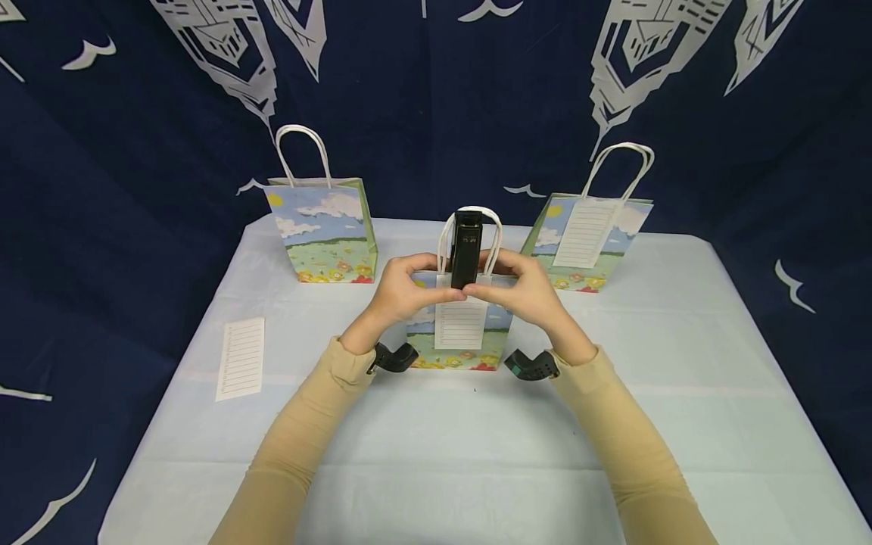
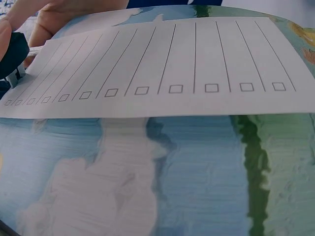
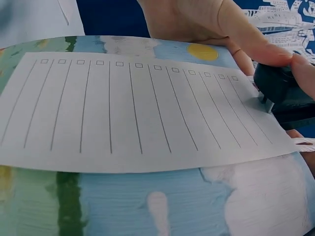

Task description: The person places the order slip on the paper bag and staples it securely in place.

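A black stapler stands upright over the top edge of the middle paper bag, between its white handles. My left hand and right hand hold it from both sides, thumbs meeting at its lower end and the other fingers reaching behind the bag, partly hidden. Under the stapler a white lined card lies against the bag's front. In the right wrist view the stapler's head sits at the end of the card, and a thumb presses on it.
At the back left stands a matching bag; at the back right another carries a lined card. A loose lined card lies on the left of the white-covered table. A dark blue patterned curtain hangs behind.
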`<state>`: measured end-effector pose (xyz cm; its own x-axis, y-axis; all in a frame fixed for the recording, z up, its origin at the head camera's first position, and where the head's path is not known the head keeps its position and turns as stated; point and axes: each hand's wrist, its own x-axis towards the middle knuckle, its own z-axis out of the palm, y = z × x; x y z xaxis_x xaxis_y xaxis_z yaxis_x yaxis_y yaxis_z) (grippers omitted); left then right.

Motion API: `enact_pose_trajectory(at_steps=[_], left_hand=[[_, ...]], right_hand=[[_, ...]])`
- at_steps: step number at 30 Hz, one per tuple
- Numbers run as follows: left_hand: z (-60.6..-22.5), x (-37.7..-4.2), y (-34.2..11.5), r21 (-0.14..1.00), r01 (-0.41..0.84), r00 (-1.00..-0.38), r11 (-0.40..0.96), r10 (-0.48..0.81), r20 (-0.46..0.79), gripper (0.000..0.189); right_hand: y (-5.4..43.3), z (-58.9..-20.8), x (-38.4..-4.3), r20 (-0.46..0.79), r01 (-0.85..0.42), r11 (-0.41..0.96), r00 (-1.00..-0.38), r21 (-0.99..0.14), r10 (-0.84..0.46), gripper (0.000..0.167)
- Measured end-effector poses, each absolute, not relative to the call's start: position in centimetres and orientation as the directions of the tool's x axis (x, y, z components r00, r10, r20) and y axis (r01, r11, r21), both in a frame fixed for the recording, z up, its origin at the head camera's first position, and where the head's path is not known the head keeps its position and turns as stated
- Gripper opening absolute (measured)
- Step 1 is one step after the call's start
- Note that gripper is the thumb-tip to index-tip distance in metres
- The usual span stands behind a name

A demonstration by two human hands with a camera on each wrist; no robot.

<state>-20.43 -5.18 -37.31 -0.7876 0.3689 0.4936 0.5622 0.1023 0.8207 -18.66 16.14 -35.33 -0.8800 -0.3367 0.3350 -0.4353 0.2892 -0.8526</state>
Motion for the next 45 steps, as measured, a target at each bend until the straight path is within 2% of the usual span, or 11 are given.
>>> enact_pose_trajectory(at_steps=[8, 15, 19, 27, 31, 35, 45], left_hand=[[-34.4, -18.6, -5.2, 0.795, 0.599, -0.757, 0.098, 0.394, 0.522, 0.031], [-34.6, -18.7, -4.9, 0.768, 0.64, -0.719, 0.042, 0.385, 0.578, 0.03], [-34.9, -18.9, -4.7, 0.759, 0.651, -0.707, 0.002, 0.367, 0.604, 0.029], [-34.9, -18.9, -4.5, 0.767, 0.642, -0.713, -0.007, 0.361, 0.601, 0.024], [-34.8, -18.9, -4.6, 0.772, 0.635, -0.716, -0.003, 0.371, 0.591, 0.024], [-34.7, -18.8, -4.7, 0.782, 0.623, -0.719, -0.001, 0.394, 0.573, 0.024], [-34.3, -18.5, -4.9, 0.807, 0.59, -0.736, 0.009, 0.417, 0.534, 0.03]], right_hand=[[15.9, -35.1, -18.7, 0.363, -0.476, 0.301, -0.859, -0.827, -0.36, 0.035], [14.9, -33.0, -17.0, 0.482, -0.588, 0.259, -0.792, -0.766, -0.374, 0.03], [15.0, -33.8, -17.4, 0.529, -0.615, 0.195, -0.77, -0.764, -0.358, 0.031], [15.6, -35.8, -18.8, 0.545, -0.609, 0.155, -0.777, -0.778, -0.316, 0.032], [15.4, -34.8, -18.1, 0.533, -0.611, 0.17, -0.772, -0.774, -0.347, 0.032], [15.3, -33.4, -17.1, 0.477, -0.569, 0.207, -0.8, -0.796, -0.364, 0.029], [15.4, -32.5, -16.2, 0.402, -0.512, 0.281, -0.839, -0.811, -0.367, 0.034]])
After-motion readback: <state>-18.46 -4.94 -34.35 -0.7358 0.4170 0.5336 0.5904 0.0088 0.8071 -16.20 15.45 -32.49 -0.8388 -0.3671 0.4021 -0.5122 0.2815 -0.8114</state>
